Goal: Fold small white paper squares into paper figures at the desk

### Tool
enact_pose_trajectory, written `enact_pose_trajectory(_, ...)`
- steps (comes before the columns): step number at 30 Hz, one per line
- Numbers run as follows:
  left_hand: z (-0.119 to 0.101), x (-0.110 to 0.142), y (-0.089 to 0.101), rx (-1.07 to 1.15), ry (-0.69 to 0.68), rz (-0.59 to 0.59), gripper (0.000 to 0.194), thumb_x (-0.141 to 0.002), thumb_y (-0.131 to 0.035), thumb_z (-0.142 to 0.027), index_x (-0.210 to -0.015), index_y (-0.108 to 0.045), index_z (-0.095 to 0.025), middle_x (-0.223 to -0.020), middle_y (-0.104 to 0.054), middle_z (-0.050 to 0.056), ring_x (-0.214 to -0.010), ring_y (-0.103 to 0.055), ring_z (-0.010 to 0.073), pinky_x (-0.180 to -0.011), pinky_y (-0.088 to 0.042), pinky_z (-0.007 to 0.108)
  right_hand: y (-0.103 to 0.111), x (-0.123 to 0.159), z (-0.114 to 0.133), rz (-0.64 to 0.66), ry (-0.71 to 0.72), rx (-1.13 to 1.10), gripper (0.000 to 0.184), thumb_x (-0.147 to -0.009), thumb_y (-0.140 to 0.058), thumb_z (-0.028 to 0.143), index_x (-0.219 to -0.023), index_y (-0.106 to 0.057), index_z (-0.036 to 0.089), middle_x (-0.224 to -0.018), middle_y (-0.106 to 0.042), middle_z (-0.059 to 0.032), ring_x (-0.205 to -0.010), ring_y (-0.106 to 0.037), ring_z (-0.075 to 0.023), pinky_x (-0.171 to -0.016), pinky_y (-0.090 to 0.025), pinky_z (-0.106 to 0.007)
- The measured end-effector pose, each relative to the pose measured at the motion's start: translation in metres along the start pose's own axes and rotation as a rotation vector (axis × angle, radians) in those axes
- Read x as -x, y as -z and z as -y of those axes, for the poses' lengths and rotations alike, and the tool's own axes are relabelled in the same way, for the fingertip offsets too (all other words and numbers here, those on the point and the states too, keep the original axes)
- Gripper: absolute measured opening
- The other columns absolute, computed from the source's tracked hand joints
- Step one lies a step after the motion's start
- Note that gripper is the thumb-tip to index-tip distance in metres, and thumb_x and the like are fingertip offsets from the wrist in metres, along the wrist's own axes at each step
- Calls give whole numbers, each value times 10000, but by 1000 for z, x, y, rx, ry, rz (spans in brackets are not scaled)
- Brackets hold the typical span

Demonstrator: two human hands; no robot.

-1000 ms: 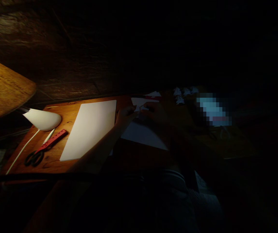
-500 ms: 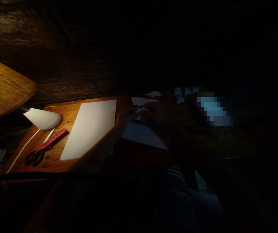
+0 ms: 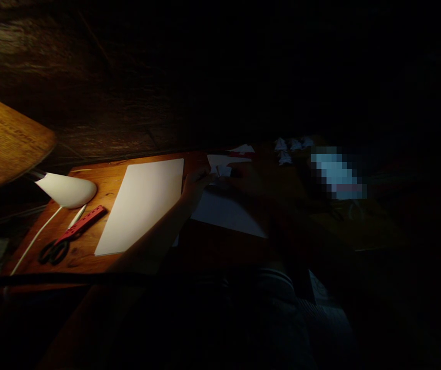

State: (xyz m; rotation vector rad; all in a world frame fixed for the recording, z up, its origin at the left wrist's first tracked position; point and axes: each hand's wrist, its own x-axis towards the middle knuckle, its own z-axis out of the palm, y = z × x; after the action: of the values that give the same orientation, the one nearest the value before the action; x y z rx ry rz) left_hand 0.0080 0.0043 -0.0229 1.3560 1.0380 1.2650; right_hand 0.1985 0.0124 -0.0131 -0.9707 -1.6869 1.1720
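Note:
The scene is very dark. My left hand (image 3: 196, 181) and my right hand (image 3: 248, 180) meet over a small folded piece of white paper (image 3: 223, 170), fingers pinched on it. Under them lies a white sheet (image 3: 228, 213) on the wooden desk (image 3: 108, 180). A larger white sheet (image 3: 143, 203) lies to the left of my left forearm. My right hand is mostly lost in shadow.
A white desk lamp (image 3: 68, 189) with its cable stands at the left, beside scissors (image 3: 56, 247) and a red ruler (image 3: 85, 220). Paper scraps (image 3: 239, 150) and small folded paper pieces (image 3: 287, 146) lie at the back. A woven hat brim (image 3: 4, 141) fills the far left.
Both hands have shifted slightly away from me along the desk, and the small paper piece between them has moved with them.

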Motion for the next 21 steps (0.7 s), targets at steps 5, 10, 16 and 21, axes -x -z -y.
enact_pose_trajectory(5, 0, 1, 0, 23, -28, 36, 395, -786, -817, -423, -635, -534, -193, -605, -456, -42, -576, -413, 99, -551, -323, 235, 1, 0, 3, -4, -29, 33, 393, -718, -824, 526, -799, -724, 154, -696, -648, -5, -645, -539, -136, -562, -393, -246)
enact_pose_trajectory(10, -1, 1, -1, -13, -15, 47, 439, -747, -852, -560, -700, -615, -194, -656, -543, -25, -606, -464, 110, -551, -341, 236, 2, 2, 3, 80, 6, -36, 237, -714, -815, 387, -796, -757, 172, -808, -743, -29, -714, -626, -155, -634, -482, -259)
enact_pose_trajectory(16, -1, 1, -2, -97, -8, 116, 424, -731, -883, -544, -737, -660, -183, -653, -562, -30, -594, -484, 104, -541, -347, 228, 2, 1, 1, 73, 37, 26, 110, -717, -776, 269, -793, -791, 191, -782, -749, -19, -738, -637, -161, -649, -492, -259)
enact_pose_trajectory(21, -6, 3, -4, -148, -29, 114, 291, -808, -848, -413, -759, -675, -184, -646, -568, -32, -593, -499, 110, -540, -358, 230, 0, 1, 3, 97, 49, -11, 188, -719, -780, 356, -792, -777, 183, -789, -742, -16, -706, -604, -142, -628, -475, -250)
